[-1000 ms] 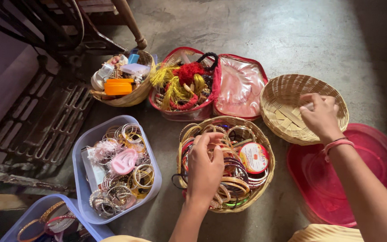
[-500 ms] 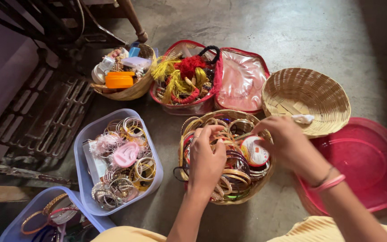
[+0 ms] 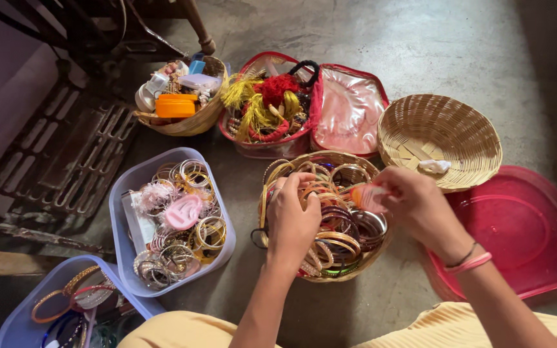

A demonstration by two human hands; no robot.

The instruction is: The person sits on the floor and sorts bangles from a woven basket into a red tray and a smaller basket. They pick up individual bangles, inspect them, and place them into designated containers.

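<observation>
A wicker basket full of gold and coloured bangles sits on the floor in front of me. My left hand rests in it, fingers curled among the bangles. My right hand is over the basket's right side, pinching a small round red-and-white container and lifting it tilted. To the right stands a shallow wicker basket holding one small white piece.
A red plastic lid lies at the right. Behind are an open red pouch with tassels and a wicker basket of small items. Two bluish tubs of bangles stand at the left, beside a metal treadle frame.
My right hand left a white piece in the shallow basket, came left to the bangle basket and picked up the round container. My left hand stayed among the bangles.
</observation>
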